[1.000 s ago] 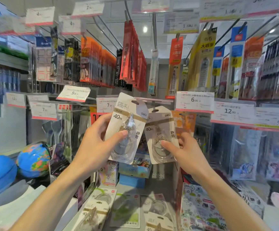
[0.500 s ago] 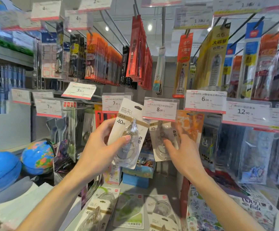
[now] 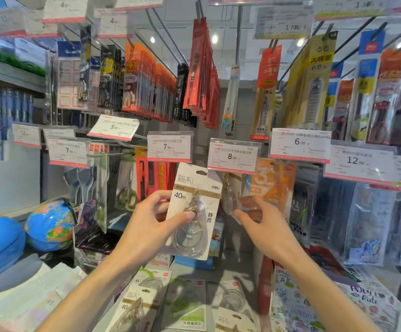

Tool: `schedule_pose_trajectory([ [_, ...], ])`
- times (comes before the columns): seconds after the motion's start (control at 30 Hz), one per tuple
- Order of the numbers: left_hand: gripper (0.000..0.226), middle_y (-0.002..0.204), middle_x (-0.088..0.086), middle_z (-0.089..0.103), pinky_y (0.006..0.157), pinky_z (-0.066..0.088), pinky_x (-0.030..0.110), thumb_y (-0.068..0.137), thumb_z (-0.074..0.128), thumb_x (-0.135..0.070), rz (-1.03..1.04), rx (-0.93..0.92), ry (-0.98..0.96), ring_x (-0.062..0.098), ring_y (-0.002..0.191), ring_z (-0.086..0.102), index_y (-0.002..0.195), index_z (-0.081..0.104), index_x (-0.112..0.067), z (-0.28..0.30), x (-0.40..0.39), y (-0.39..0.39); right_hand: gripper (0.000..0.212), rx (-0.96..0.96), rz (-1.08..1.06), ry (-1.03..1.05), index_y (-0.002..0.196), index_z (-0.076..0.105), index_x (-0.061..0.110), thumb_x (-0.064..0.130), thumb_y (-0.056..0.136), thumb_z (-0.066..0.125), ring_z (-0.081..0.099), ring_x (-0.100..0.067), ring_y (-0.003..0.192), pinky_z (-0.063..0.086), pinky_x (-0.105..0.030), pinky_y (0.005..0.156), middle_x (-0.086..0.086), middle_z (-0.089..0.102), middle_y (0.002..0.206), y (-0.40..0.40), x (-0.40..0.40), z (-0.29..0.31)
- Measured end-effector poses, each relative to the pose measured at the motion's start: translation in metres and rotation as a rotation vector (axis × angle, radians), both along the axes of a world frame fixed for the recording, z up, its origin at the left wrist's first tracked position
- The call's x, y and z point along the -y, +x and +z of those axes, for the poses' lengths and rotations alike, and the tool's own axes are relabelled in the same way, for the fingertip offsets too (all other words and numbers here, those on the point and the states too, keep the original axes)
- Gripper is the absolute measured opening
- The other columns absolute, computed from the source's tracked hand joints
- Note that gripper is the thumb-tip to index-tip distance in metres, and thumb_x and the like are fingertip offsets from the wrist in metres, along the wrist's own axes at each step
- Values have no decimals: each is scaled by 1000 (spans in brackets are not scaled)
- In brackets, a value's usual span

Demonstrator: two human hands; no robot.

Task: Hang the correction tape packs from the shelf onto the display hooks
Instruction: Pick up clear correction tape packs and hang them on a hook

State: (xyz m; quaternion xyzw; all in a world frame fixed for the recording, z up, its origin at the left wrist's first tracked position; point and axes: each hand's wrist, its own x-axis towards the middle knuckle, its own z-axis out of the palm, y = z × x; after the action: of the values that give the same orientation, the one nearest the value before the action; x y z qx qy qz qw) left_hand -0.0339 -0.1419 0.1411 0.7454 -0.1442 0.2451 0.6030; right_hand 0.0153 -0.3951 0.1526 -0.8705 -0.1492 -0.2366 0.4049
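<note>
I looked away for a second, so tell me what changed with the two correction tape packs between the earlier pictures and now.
The right hand has pushed its pack back along the hook under the 8.00 price tag; that hung pack now sits edge-on behind the tag, and the fingers look to be only just at its edge. The left hand still grips the 40m pack, unhung. More packs still lie on the shelf below.

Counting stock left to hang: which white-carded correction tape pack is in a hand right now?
The white-carded "40m" correction tape pack, upright, gripped by the left hand. One hangs under the 8.00 price tag; others lie on the shelf.
</note>
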Motion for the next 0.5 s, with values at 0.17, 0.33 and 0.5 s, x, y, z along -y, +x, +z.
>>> schedule_pose_trajectory([
  [0.17,34,104,-11,82,76,55,16,87,81,-18,-85,-25,-40,8,97,77,118,69,-24,-8,24,4,20,-66,209,114,117,66,43,42,97,67,70,7,99,56,-19,85,23,75,106,-28,5,-14],
  [0.33,27,109,-12,81,78,55,13,94,72,-14,-195,17,-92,4,102,75,119,73,-27,-6,46,8,30,-87,344,342,123,62,30,26,95,74,75,-28,93,60,-39,88,-2,79,100,-37,-1,-23],
  [0.5,26,113,-18,79,82,55,13,98,69,-20,-244,62,4,1,105,73,120,75,-33,-3,51,6,44,-120,402,461,128,56,33,22,91,78,77,-11,104,63,-28,86,10,80,115,-35,1,-25],
])
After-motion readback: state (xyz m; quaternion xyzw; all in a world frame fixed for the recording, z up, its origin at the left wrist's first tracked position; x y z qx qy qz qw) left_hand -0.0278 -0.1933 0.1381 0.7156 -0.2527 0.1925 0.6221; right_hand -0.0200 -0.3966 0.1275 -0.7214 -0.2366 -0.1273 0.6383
